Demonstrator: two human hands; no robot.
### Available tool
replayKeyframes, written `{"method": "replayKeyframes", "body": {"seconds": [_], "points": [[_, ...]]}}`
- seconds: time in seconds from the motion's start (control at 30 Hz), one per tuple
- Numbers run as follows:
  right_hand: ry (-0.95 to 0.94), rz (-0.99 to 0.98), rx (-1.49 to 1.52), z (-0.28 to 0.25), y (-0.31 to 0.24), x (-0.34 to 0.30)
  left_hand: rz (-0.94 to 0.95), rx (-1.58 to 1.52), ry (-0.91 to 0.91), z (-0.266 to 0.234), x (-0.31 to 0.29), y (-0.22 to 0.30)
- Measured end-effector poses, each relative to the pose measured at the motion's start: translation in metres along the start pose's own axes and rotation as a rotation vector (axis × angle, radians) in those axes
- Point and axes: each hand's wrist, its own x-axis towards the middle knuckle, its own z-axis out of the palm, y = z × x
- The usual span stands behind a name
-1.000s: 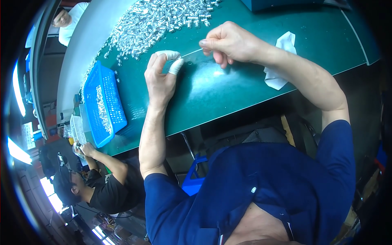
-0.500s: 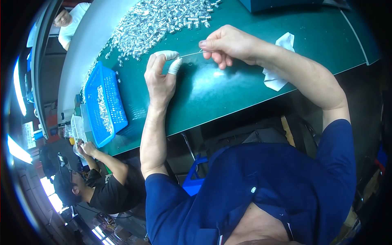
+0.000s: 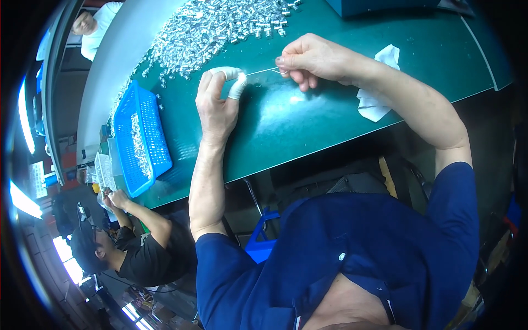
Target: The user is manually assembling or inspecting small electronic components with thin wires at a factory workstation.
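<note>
Head view: the left hand point(image 3: 215, 107), with white covers on its thumb and forefinger, pinches one end of a thin rod point(image 3: 259, 72) between those two fingertips; whether some small part sits there too is too small to tell. The right hand point(image 3: 318, 60), bare, grips the other end between thumb and forefinger, its remaining fingers curled loosely beneath. The rod runs nearly level between the two hands, above the green table point(image 3: 308, 126). Beyond the left hand, a wide pile of small shiny metal parts point(image 3: 212, 33) spreads over the table's far side. To the left stands a blue basket point(image 3: 160, 144) with more such parts inside. A crumpled white cloth point(image 3: 374, 108) lies on the table, partly behind the right forearm. At the lower left, a co-worker in a black shirt point(image 3: 151, 258) holds both hands close together; another person in white point(image 3: 102, 27) shows at the upper left.
</note>
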Motion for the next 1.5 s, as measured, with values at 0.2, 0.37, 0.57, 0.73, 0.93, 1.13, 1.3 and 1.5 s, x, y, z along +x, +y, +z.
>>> {"method": "replayKeyframes", "body": {"seconds": [0.2, 0.37, 0.57, 0.73, 0.93, 1.13, 1.3, 1.5], "points": [[0.306, -0.724, -0.550, 0.009, 0.009, 0.003, -0.071, -0.064, -0.002, 0.000, 0.000, -0.001], [0.102, -0.306, -0.238, 0.001, 0.000, 0.001, 0.000, -0.007, -0.005, -0.001, 0.001, 0.003], [0.250, -0.362, -0.329, 0.007, 0.001, -0.002, -0.081, -0.064, -0.003, -0.001, 0.001, -0.001], [0.328, -0.760, -0.651, 0.012, 0.007, 0.004, -0.098, -0.072, -0.020, -0.003, -0.002, -0.002], [0.332, -0.757, -0.636, 0.012, 0.013, 0.004, -0.095, -0.083, -0.024, 0.001, 0.000, -0.002], [0.225, -0.401, -0.471, -0.003, -0.004, -0.002, -0.056, 0.038, 0.024, -0.003, -0.003, -0.019], [0.344, -0.341, -0.376, -0.019, 0.005, 0.006, -0.216, 0.047, 0.063, -0.008, -0.004, -0.034], [0.350, -0.396, -0.381, -0.009, 0.004, 0.004, -0.234, 0.172, -0.019, -0.008, -0.006, -0.027]]}}
